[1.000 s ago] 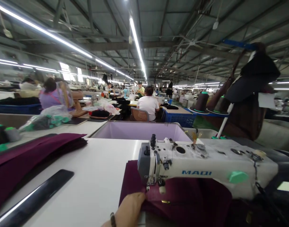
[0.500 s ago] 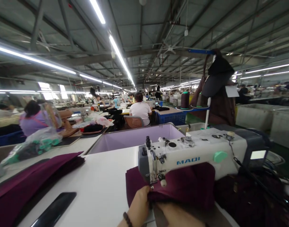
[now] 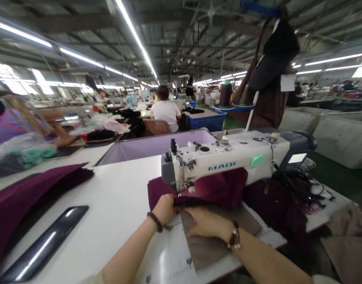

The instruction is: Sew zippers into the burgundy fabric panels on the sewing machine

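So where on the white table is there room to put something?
Bare white table lies between the maroon stack, black strip and sewing machine. Crowded under the machine: left hand gripping maroon cloth, right hand on grey piece.

Wears a bracelet of small dark round beads (image 3: pixel 155 221), snug on the wrist behind the left grip (image 3: pixel 165 209). Wears a chunkier bracelet of reddish-brown beads (image 3: pixel 234 238), with lighter glints among them, behind the right grip (image 3: pixel 206 224). Shows both forearms bare up toward the elbows. Ends at the bottom edge in pale cloth: a scrap of left sleeve (image 3: pixel 90 279) and a wider strip of right sleeve (image 3: pixel 325 280), with too little in view to tell the garment.
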Demonstrator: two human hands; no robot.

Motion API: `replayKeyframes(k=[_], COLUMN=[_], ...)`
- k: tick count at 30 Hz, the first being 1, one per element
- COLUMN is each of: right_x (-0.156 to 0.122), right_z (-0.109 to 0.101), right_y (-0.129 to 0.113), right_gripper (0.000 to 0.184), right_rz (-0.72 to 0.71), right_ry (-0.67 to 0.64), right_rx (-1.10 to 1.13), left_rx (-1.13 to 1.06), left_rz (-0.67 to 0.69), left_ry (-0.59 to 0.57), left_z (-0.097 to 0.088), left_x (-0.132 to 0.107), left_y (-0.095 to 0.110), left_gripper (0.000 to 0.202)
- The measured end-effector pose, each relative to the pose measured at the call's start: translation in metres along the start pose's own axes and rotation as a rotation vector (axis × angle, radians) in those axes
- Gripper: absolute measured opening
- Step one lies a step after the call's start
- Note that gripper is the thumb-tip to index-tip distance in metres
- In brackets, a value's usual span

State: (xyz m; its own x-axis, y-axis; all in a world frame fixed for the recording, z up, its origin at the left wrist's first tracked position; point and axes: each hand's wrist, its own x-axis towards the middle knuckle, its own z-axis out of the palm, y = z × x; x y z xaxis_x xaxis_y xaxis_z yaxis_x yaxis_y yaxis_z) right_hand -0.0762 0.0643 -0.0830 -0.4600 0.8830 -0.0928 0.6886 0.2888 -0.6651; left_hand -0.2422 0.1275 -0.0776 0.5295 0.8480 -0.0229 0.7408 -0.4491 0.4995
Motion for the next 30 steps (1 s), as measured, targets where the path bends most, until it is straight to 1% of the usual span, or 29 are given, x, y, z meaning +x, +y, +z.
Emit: replayKeyframes(k=[2,4,7,11,14,17,19,20,21,23,24,25,28,29,30], right_x=[0.002,0.003,0.003,0.003,0.001,-0.005,-0.010,-0.011,-0.012,-0.010,-0.008,-0.004,0.014,0.021,0.027], right_z=[0.001,0.001,0.001,0.000,-0.002,-0.008,-0.012,-0.014,-0.017,-0.020,-0.022,-0.023,-0.027,-0.027,-0.027], right_y=[0.005,0.008,0.009,0.007,0.004,-0.002,-0.005,-0.005,-0.003,0.002,0.006,0.009,0.019,0.022,0.023], right_gripper=[0.069,0.071,0.070,0.066,0.070,0.064,0.061,0.060,0.059,0.055,0.053,0.050,0.037,0.034,0.030], right_rz=[-0.036,-0.052,-0.043,-0.007,-0.018,-0.011,-0.018,-0.011,0.010,0.100,0.138,0.149,0.095,0.083,0.088], right_ry=[0.001,0.001,-0.009,-0.034,-0.034,-0.081,-0.151,-0.227,-0.323,-0.500,-0.528,-0.484,-0.130,-0.035,0.022], right_rx=[-0.010,-0.016,-0.029,-0.054,-0.053,-0.054,-0.041,-0.004,0.054,0.178,0.196,0.163,-0.100,-0.161,-0.193], left_rx=[-0.004,-0.006,0.003,0.025,0.020,-0.038,-0.114,-0.161,-0.214,-0.326,-0.379,-0.426,-0.527,-0.543,-0.546], left_rz=[-0.010,-0.013,-0.019,-0.035,-0.035,-0.002,0.036,0.054,0.064,0.065,0.059,0.057,0.087,0.105,0.122], left_ry=[-0.068,-0.115,-0.135,-0.078,-0.014,0.040,0.079,0.105,0.138,0.202,0.227,0.243,0.244,0.239,0.236], left_z=[-0.002,-0.003,-0.004,0.003,0.012,0.019,0.021,0.020,0.019,0.018,0.017,0.017,0.020,0.021,0.022], left_x=[0.005,0.009,0.012,0.011,0.010,0.007,0.003,0.002,0.001,-0.001,-0.001,0.000,0.003,0.004,0.005], left_y=[-0.005,-0.009,-0.008,-0.003,-0.001,-0.002,-0.005,-0.006,-0.008,-0.012,-0.014,-0.016,-0.019,-0.020,-0.020], left_gripper=[0.024,0.026,0.031,0.034,0.028,0.023,0.025,0.026,0.026,0.023,0.021,0.020,0.023,0.024,0.025])
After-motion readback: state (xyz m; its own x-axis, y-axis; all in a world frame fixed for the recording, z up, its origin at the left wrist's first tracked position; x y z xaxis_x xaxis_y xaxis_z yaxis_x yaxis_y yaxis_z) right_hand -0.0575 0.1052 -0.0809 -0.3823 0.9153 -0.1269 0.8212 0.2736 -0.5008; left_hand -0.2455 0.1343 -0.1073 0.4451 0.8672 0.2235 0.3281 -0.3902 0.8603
